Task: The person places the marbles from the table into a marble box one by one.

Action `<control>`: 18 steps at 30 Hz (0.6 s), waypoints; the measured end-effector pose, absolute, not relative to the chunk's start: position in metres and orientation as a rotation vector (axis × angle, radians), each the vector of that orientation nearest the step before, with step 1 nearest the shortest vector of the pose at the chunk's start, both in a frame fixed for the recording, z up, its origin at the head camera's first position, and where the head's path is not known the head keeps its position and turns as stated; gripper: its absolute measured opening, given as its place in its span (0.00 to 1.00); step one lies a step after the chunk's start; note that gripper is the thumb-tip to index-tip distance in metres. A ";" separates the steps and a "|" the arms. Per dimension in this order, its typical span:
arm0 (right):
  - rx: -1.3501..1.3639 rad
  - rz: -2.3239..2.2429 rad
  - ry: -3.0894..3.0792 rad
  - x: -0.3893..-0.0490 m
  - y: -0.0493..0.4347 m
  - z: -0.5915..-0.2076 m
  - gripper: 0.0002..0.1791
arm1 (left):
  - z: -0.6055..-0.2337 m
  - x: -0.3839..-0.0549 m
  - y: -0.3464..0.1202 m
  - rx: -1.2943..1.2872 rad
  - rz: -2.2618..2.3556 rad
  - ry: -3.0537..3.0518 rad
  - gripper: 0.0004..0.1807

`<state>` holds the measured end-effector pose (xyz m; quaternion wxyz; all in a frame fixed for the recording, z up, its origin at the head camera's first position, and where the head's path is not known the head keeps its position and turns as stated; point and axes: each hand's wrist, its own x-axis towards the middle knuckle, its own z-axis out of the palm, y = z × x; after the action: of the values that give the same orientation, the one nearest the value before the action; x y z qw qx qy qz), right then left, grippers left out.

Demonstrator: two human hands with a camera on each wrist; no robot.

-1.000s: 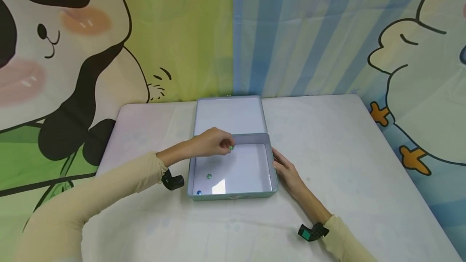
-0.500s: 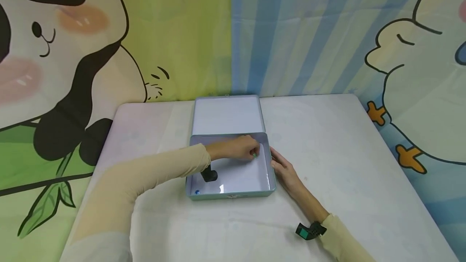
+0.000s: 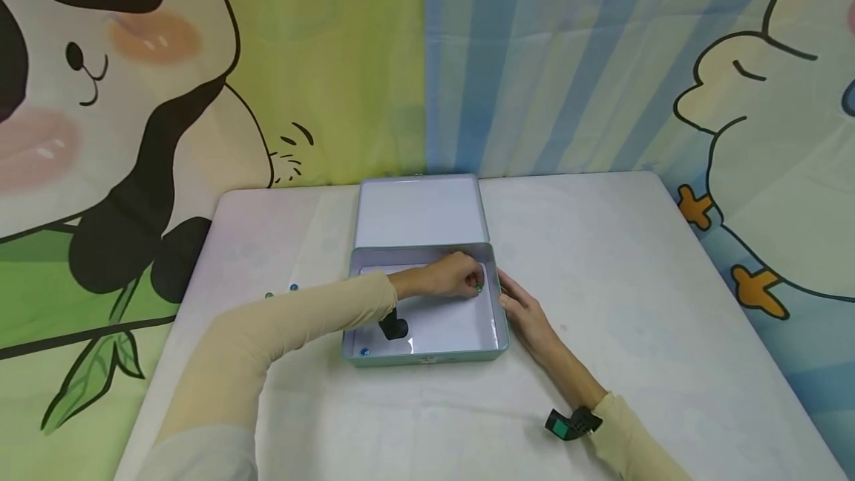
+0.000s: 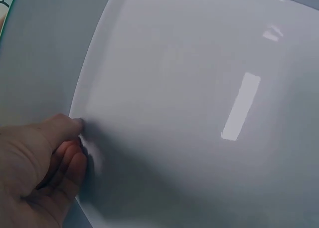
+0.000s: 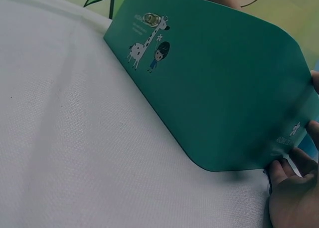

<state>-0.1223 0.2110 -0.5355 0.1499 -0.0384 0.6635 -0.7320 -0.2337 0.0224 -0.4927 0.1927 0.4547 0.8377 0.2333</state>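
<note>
An open tin box (image 3: 427, 358) sits on the table, pale inside and green outside, with its lid (image 3: 419, 210) laid back. My left hand (image 3: 456, 273) is inside the box near its right wall, pinching a small green marble (image 3: 479, 288). In the left wrist view, thumb and fingertips (image 4: 75, 125) are close to the edge of the box floor; the marble is hidden there. A blue marble (image 3: 364, 352) lies in the box's front left corner. My right hand (image 3: 528, 314) rests along the outside of the right wall, fingers extended against the green side (image 5: 219, 88).
A blue marble (image 3: 294, 287) and a green marble (image 3: 269, 295) lie on the white tablecloth (image 3: 634, 266), just beyond my left sleeve (image 3: 320, 310). A cartoon-printed curtain (image 3: 534, 58) stands behind the table.
My left hand has moved right across the box with the green marble, to near the right wall. The forearm now covers another green marble seen in the box earlier. My right hand stays put.
</note>
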 end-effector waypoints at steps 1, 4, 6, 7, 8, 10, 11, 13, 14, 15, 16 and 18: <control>-0.110 -2.102 1.911 -0.122 0.211 -0.535 0.34 | -0.493 -0.233 0.023 1.282 0.656 2.350 0.05; -0.107 -2.100 1.915 -0.122 0.212 -0.534 0.34 | -0.495 -0.233 0.025 1.291 0.654 2.356 0.05; -0.104 -2.095 1.920 -0.122 0.211 -0.534 0.35 | -0.496 -0.232 0.026 1.292 0.642 2.360 0.05; -0.102 -2.094 1.921 -0.123 0.211 -0.534 0.35 | -0.496 -0.232 0.026 1.291 0.640 2.359 0.05; -0.099 -2.093 1.924 -0.123 0.211 -0.534 0.35 | -0.497 -0.232 0.027 1.292 0.640 2.359 0.06; -0.102 -2.085 1.928 -0.123 0.211 -0.534 0.35 | -0.498 -0.231 0.028 1.293 0.647 2.357 0.06; -0.102 -2.082 1.930 -0.122 0.211 -0.534 0.35 | -0.499 -0.231 0.028 1.289 0.653 2.354 0.07; -0.105 -2.081 1.931 -0.122 0.211 -0.533 0.35 | -0.499 -0.231 0.029 1.275 0.667 2.349 0.07; -0.109 -2.081 1.930 -0.122 0.211 -0.533 0.35 | -0.499 -0.230 0.029 1.268 0.671 2.348 0.07; -0.112 -2.082 1.929 -0.122 0.211 -0.533 0.35 | -0.499 -0.230 0.030 1.260 0.675 2.347 0.07; -0.115 -2.084 1.929 -0.122 0.211 -0.532 0.35 | -0.499 -0.230 0.030 1.254 0.677 2.346 0.07; -0.117 -2.084 1.928 -0.122 0.211 -0.532 0.34 | -0.500 -0.230 0.031 1.245 0.674 2.346 0.08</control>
<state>-0.1219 0.2107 -0.5319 0.1494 -0.0408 0.6709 -0.7252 -0.2301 0.0306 -0.4998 0.1995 0.4451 0.8390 0.2412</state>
